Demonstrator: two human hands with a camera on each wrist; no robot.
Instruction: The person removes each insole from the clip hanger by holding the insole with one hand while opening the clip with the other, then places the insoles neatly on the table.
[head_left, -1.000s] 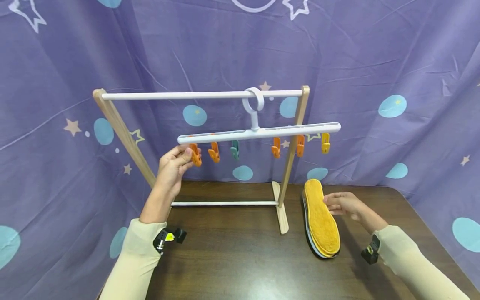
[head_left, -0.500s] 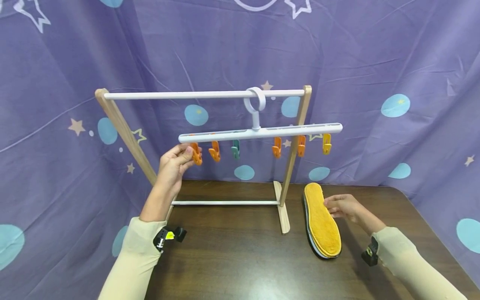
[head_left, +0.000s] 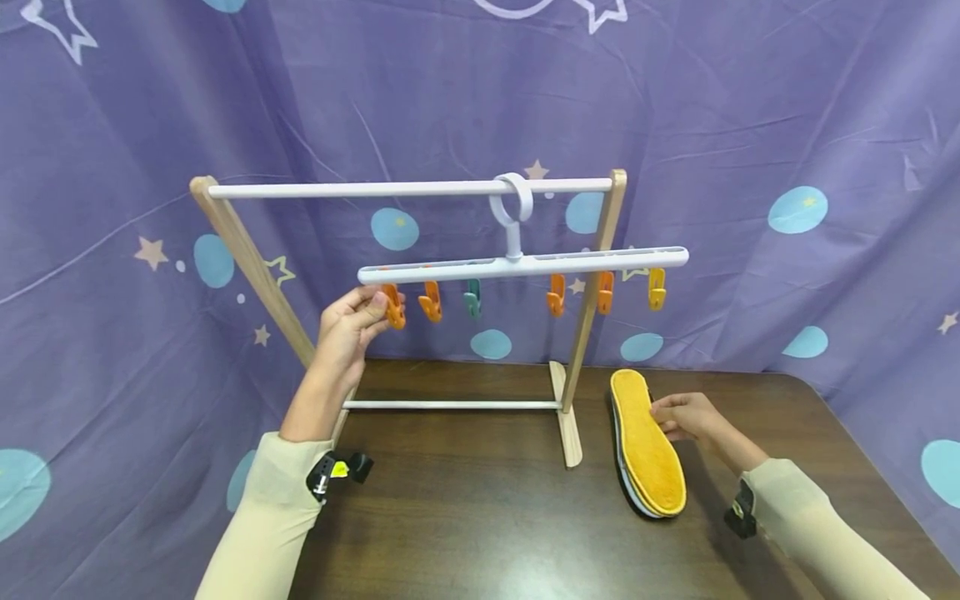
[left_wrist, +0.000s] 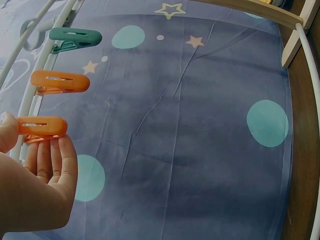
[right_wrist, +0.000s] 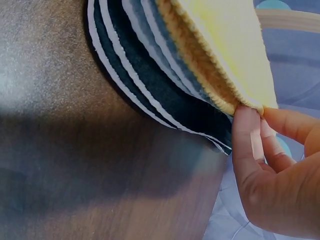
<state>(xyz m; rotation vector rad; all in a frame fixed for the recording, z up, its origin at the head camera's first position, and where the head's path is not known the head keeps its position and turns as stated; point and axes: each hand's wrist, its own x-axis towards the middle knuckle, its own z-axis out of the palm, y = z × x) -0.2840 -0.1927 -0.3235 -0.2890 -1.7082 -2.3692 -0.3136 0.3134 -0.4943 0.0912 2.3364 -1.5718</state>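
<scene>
My left hand pinches the leftmost orange clip hanging from a white hanger. In the left wrist view, the thumb lies on one side of this clip and the fingertips touch its other side. On the table at right, my right hand pinches the inner edge of a yellow fuzzy insole. This insole tops a stack of grey-blue and black insoles with pale edges, seen fanned apart in the right wrist view. The thumb and fingers there meet at the yellow rim.
A wooden rack with a white top bar carries the hanger by its ring. Further clips hang along it: orange, green and yellow among them. The rack's foot stands left of the insoles. A purple curtain hangs behind.
The right hand and the yellow insole have shifted slightly toward me, and a dark edge now shows beside the insole's upper right. The left hand keeps its hold on the orange clip.
</scene>
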